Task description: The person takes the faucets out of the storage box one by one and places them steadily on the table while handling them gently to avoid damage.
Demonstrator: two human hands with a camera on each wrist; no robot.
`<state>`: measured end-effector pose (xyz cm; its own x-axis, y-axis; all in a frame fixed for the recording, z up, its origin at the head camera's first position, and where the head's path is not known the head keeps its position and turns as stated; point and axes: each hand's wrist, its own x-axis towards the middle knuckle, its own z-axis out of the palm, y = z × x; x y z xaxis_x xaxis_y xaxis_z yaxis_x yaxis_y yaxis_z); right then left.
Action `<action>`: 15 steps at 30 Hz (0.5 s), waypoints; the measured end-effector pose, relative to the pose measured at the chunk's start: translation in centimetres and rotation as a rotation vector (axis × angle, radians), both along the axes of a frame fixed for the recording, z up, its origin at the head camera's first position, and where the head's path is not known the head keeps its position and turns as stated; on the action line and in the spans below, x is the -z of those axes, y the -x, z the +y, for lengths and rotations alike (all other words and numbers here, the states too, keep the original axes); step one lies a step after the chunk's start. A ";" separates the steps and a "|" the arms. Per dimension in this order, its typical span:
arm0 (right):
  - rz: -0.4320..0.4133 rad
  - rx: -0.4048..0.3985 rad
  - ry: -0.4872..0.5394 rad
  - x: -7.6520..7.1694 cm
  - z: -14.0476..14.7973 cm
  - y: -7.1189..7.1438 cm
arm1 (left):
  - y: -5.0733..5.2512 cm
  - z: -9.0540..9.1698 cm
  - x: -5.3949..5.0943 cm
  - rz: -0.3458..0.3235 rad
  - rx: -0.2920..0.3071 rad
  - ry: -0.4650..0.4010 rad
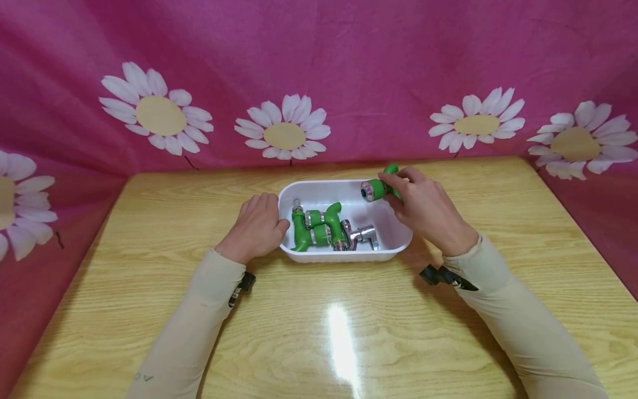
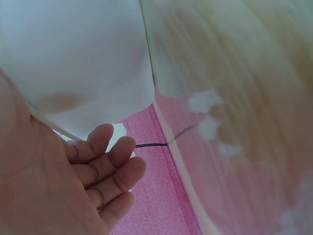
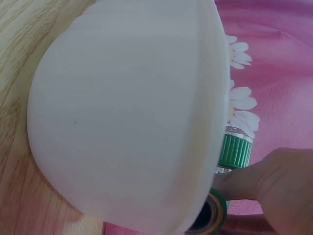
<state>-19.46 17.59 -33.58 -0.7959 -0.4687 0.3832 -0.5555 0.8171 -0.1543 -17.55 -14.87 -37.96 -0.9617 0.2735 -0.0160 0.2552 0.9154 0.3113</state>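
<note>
A white plastic tub stands on the table. My left hand is at its left end, with the thumb over the rim and the other fingers loosely curled outside, as the left wrist view shows on the hand. My right hand pinches a green tap above the tub's back right part. The right wrist view shows this tap's ribbed green collar and round open end beyond the rim. Inside the tub lie a green tap, another green tap and a chrome tap.
The wooden table extends around the tub on all sides. A pink cloth with large white daisies hangs behind and at both sides. Dark straps with small devices sit at the wrists.
</note>
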 end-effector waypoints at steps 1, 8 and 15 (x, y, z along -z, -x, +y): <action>0.000 0.000 -0.002 0.0 0.0 0.0 | 0.0 0.0 0.0 0.000 0.000 0.000; -0.010 0.012 -0.021 -0.1 0.1 0.0 | 0.0 0.0 0.1 0.000 0.002 0.003; -0.004 0.013 -0.014 -0.2 0.3 0.0 | 0.0 0.1 0.0 0.000 0.001 0.005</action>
